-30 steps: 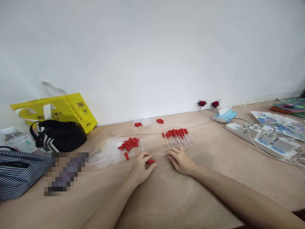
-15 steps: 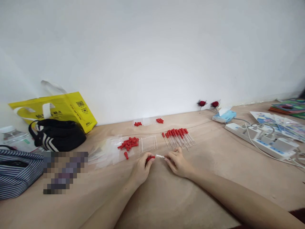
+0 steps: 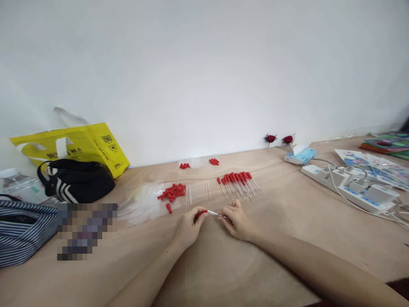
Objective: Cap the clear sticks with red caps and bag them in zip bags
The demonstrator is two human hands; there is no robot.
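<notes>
My left hand pinches a red rubber bulb near the middle of the table. Between the fingers of my right hand is a thin clear tube, whose left end meets the bulb's opening. Behind my hands lies a row of bare clear tubes, with a pile of loose red bulbs to its left. One single red bulb lies closer to me. On the right, several tubes with red bulbs on their ends lie side by side.
Plastic bags lie left of the bulb pile. Farther left are a yellow bag, a black pouch and a striped bag. At right are a tissue pack, a power strip and cables.
The clear tube in my right hand has moved left and now meets the red bulb, where a small gap showed before. My left hand has stayed nearly still.
</notes>
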